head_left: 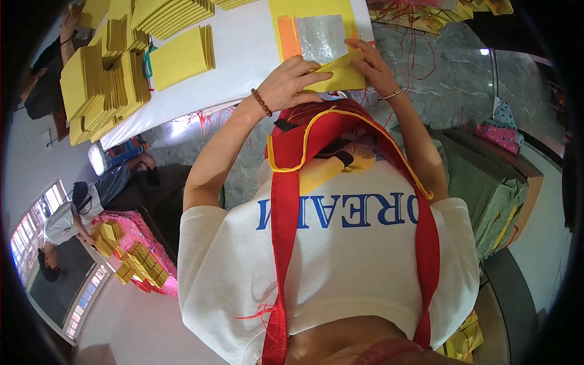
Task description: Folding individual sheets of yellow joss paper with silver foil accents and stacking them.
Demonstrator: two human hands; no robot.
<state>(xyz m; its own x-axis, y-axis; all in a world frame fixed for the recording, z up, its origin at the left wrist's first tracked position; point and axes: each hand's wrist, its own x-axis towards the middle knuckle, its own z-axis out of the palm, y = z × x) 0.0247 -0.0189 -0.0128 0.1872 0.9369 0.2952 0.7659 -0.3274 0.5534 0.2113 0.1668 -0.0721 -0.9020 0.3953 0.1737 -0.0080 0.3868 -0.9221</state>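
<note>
A yellow paper sheet (340,81) lies at the near edge of the white table, its near edge folded up into a flap. On its face is a silver rectangle (320,38) with an orange strip (289,36) along its left side. My left hand (294,81), with a beaded bracelet at the wrist, holds the left end of the flap, fingers over the paper and thumb at its near edge. My right hand (374,66) grips the flap's right corner between thumb and fingers. Part of the silver rectangle is hidden by the flap.
Stacks of folded yellow paper (100,85) cover the left of the table (234,67), with one bundle (182,56) nearer me. Red strings hang at the right. A green wrapped bale (480,188) stands at my right. Another person (67,222) handles yellow bundles at far left.
</note>
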